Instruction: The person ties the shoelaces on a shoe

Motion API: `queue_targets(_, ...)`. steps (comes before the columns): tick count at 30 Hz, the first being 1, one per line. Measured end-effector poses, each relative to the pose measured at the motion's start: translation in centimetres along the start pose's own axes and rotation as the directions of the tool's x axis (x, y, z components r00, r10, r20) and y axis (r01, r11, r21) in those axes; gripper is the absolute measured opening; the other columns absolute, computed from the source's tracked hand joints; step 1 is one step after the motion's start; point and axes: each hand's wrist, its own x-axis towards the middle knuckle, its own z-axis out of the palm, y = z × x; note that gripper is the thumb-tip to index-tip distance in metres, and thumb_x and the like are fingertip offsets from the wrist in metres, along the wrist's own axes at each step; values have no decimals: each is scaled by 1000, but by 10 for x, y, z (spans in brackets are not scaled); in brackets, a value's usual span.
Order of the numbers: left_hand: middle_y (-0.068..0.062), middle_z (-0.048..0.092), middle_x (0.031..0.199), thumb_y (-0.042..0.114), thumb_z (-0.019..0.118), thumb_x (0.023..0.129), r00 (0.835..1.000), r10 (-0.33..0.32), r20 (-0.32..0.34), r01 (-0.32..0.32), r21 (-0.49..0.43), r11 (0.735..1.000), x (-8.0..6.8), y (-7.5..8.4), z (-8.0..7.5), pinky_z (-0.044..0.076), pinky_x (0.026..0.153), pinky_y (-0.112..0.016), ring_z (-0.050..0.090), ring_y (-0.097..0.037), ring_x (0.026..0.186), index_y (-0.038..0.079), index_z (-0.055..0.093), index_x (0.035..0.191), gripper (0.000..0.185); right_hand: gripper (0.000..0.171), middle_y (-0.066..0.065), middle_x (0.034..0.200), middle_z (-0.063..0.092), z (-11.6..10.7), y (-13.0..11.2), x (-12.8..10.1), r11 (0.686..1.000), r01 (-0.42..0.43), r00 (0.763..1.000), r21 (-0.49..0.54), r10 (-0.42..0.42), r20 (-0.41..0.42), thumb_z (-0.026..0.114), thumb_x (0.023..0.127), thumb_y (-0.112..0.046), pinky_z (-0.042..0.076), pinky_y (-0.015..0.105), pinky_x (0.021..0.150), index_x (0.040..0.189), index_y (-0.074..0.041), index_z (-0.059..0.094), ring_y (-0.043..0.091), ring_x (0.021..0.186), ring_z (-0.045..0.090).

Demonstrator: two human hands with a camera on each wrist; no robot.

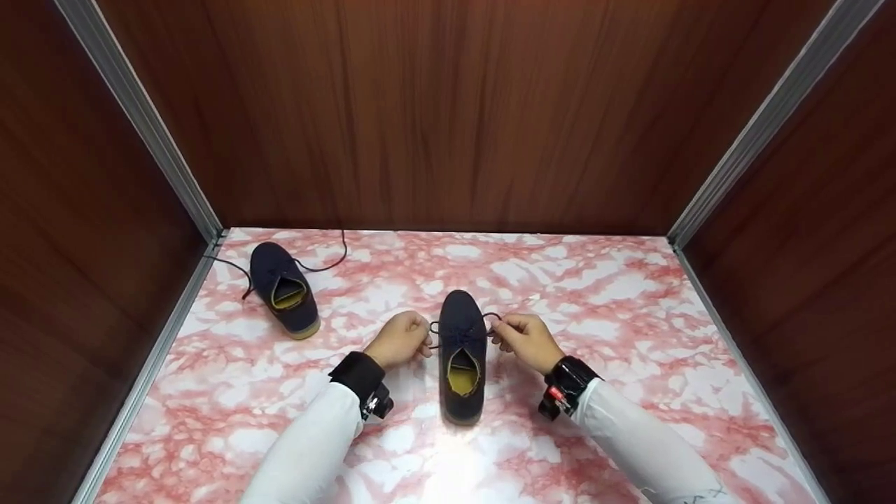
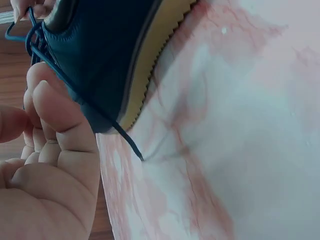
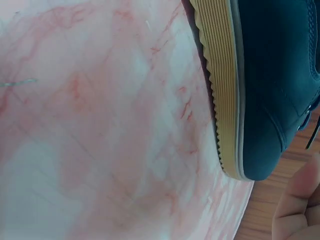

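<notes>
A dark navy lace-up shoe with a yellow insole stands on the table, toe pointing away. At its left side my left hand has curled fingers, and a loop of the shoelace runs to them. One loose lace end hangs past the fingers in the left wrist view. On the other side, my right hand pinches the lace between thumb and forefinger. The lacing is crossed over the tongue. Only part of the right hand shows in the right wrist view.
A second navy shoe stands at the back left, its laces spread out to both sides. Brown wood-grain panels with grey metal edging enclose the red-and-white marbled tabletop.
</notes>
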Motion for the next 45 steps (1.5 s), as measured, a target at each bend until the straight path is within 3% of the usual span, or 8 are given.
queue_targets(9, -6, 64, 83, 9, 49, 104, 999, -13, -38, 13, -10, 1000, -3, -9, -10, 54, 57, -26, 63, -12, 64, 4, 57, 91, 16, 33, 2, 74, 71, -5, 41, 10, 994, -94, 995, 48, 96, -36, 58, 107, -13, 54, 25, 62, 96, 15, 70, 11, 62, 59)
queue_targets(14, -14, 70, 86, 10, 53, 100, 999, -20, -45, 19, -19, 1000, -1, -10, -7, 49, 53, -24, 65, -14, 63, 2, 61, 94, 13, 26, 12, 85, 71, -8, 44, 10, 999, -18, 995, 31, 15, 99, 51, 100, 0, 52, 21, 65, 110, 13, 70, 9, 70, 61)
queue_targets(18, -18, 73, 82, 10, 56, 97, 997, -4, -73, 4, 3, 1000, 1, -10, -3, 49, 54, -22, 68, -17, 66, 3, 64, 93, 10, 39, 26, 95, 70, -11, 45, 10, 999, 28, 984, -32, -22, 176, 45, 88, 12, 49, 17, 66, 118, 10, 69, 10, 77, 61)
queue_targets(22, -21, 74, 83, 9, 58, 94, 994, 42, -103, -39, 35, 999, 2, -8, 1, 49, 56, -21, 72, -24, 72, 4, 65, 89, 10, 36, 33, 102, 69, -11, 47, 13, 992, 59, 983, -107, -40, 177, 47, 90, 14, 50, 17, 69, 120, 8, 67, 14, 82, 63)
queue_targets(28, -16, 75, 81, 9, 59, 92, 991, 54, -123, -49, 44, 998, 3, -6, 5, 48, 53, -21, 74, -29, 73, 7, 66, 87, 9, 34, 32, 114, 68, -6, 48, 19, 990, 101, 978, -96, -81, 191, 65, 96, 5, 56, 19, 75, 130, 6, 62, 21, 90, 70)
queue_targets(35, -16, 75, 81, 6, 59, 92, 990, 44, -133, -47, -20, 999, 7, -3, 11, 41, 46, -19, 68, -18, 63, 4, 62, 94, 4, 22, 22, 107, 77, 7, 41, 20, 984, 107, 983, -145, -82, 167, 78, 92, -8, 54, 16, 79, 111, 3, 74, 10, 89, 69)
queue_targets(40, -14, 73, 84, 5, 64, 93, 993, 56, -103, -63, -60, 996, 8, 0, 14, 41, 47, -19, 65, -13, 63, -2, 56, 112, 22, 13, 15, 97, 78, 9, 39, 19, 973, 103, 988, -206, -76, 133, 79, 92, -11, 54, 17, 76, 101, -2, 76, 3, 82, 66)
queue_targets(45, -10, 70, 82, 3, 69, 90, 992, 95, -85, -99, -46, 994, 8, 3, 13, 44, 53, -21, 65, -13, 63, -4, 55, 115, 29, 11, 14, 93, 76, 4, 39, 17, 982, 88, 989, -165, -67, 133, 76, 94, -8, 53, 16, 67, 101, 1, 74, 2, 74, 63)
